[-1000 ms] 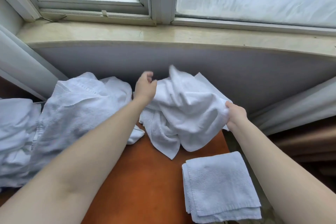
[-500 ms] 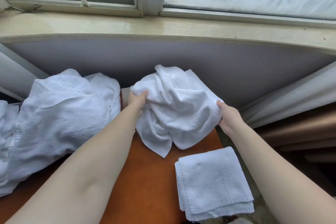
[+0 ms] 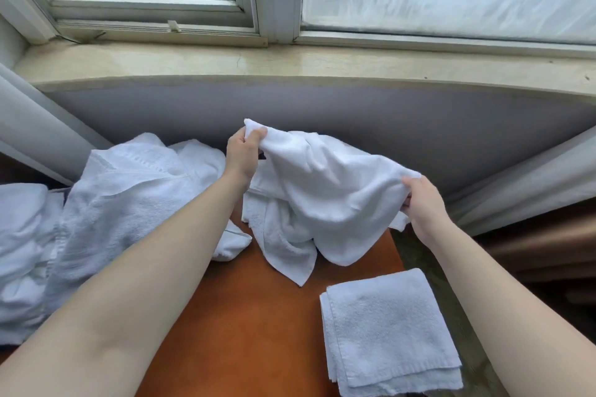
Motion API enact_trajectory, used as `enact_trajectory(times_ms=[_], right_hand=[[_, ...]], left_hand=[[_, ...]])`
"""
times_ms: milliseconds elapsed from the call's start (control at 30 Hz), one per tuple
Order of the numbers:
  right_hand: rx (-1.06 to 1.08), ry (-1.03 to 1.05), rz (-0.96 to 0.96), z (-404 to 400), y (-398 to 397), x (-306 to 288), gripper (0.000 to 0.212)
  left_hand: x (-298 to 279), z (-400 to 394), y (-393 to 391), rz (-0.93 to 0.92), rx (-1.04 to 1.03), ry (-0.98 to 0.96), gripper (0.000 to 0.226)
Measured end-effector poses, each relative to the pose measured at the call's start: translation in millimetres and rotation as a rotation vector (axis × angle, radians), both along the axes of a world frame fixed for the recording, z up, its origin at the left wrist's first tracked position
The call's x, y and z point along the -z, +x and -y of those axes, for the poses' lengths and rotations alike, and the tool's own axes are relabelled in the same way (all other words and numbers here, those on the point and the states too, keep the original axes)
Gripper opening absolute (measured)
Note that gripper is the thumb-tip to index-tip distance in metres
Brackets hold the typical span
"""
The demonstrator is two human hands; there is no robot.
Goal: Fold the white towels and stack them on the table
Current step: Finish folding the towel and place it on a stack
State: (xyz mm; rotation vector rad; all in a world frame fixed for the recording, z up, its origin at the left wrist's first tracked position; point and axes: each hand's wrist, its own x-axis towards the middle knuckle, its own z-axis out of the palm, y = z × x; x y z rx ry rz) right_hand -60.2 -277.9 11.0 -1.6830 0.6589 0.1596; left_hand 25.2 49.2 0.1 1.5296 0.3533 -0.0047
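Note:
A crumpled white towel (image 3: 325, 190) hangs lifted above the far end of the orange-brown table (image 3: 245, 325). My left hand (image 3: 242, 155) pinches its upper left corner, raised near the wall. My right hand (image 3: 422, 200) grips its right edge, lower and closer to me. The towel's loose lower part droops onto the table. A folded white towel (image 3: 387, 329) lies flat at the table's near right corner. A heap of unfolded white towels (image 3: 122, 200) covers the table's left side, partly hidden by my left forearm.
A grey wall panel (image 3: 403, 126) and a stone window sill (image 3: 290, 64) rise just behind the table. Grey curtains hang at the left (image 3: 35, 126) and at the right (image 3: 532, 184). Right of the table is carpeted floor and dark wooden furniture (image 3: 541, 251).
My left hand has risen from the towel's left side and now pinches a raised corner. The towel has been pulled wider between both hands. My right hand keeps its hold.

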Motion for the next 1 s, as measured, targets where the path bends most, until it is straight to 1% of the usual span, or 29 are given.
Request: enact_trajectory(times_ms=[33,133,233,300,367,400,433,467,500,533,567,600,667,700,733,767,800,833,900,1000], right_hand=[[0.01,0.004,0.04,-1,3,-8,0.024],[0.083,0.092,0.122,2,12,-33,0.019],[0.117,0.158,0.166,5,18,-56,0.013],[0.106,0.191,0.22,7,19,-67,0.014],[0.109,0.244,0.253,5,19,-81,0.015],[0.116,0.281,0.266,4,18,-89,0.015],[0.128,0.316,0.279,3,18,-97,0.016],[0.146,0.349,0.29,3,18,-106,0.017],[0.168,0.384,0.303,4,19,-115,0.017],[0.19,0.422,0.313,6,20,-123,0.016],[0.207,0.461,0.319,7,22,-129,0.016],[0.215,0.486,0.318,9,23,-133,0.017],[0.211,0.486,0.296,10,25,-137,0.021],[0.209,0.478,0.283,10,26,-137,0.02],[0.211,0.469,0.266,10,26,-136,0.018],[0.22,0.464,0.245,11,24,-136,0.017],[0.232,0.459,0.227,12,22,-135,0.02],[0.246,0.453,0.219,14,20,-133,0.021],[0.273,0.436,0.238,19,16,-133,0.016],[0.291,0.452,0.289,23,13,-141,0.015]], left_hand=[[-14,0,1,0.003,-0.032,-0.051,0.025],[-54,-3,5,0.043,-0.118,-0.12,0.035],[-90,-6,5,0.071,-0.169,-0.191,0.029],[-110,-5,3,0.046,-0.167,-0.11,0.034],[-131,-6,2,0.001,-0.131,-0.001,0.045],[-145,-7,3,-0.03,-0.102,0.004,0.045],[-159,-11,3,-0.038,-0.061,-0.065,0.044],[-171,-17,3,-0.005,-0.029,-0.201,0.042],[-181,-23,4,0.055,-0.023,-0.355,0.037],[-184,-26,2,0.105,-0.007,-0.451,0.035],[-182,-28,-2,0.1,0.035,-0.421,0.034],[-174,-27,-9,0.04,0.096,-0.293,0.034],[-147,-24,-31,-0.199,0.246,0.018,0.034],[-136,-23,-40,-0.286,0.298,0.127,0.029],[-128,-24,-45,-0.328,0.315,0.181,0.024],[-125,-25,-48,-0.348,0.29,0.195,0.021],[-126,-27,-50,-0.362,0.239,0.187,0.024],[-129,-30,-50,-0.37,0.187,0.162,0.03],[-141,-35,-48,-0.366,0.14,0.077,0.036],[-177,-34,-50,-0.395,0.175,-0.01,0.023]])
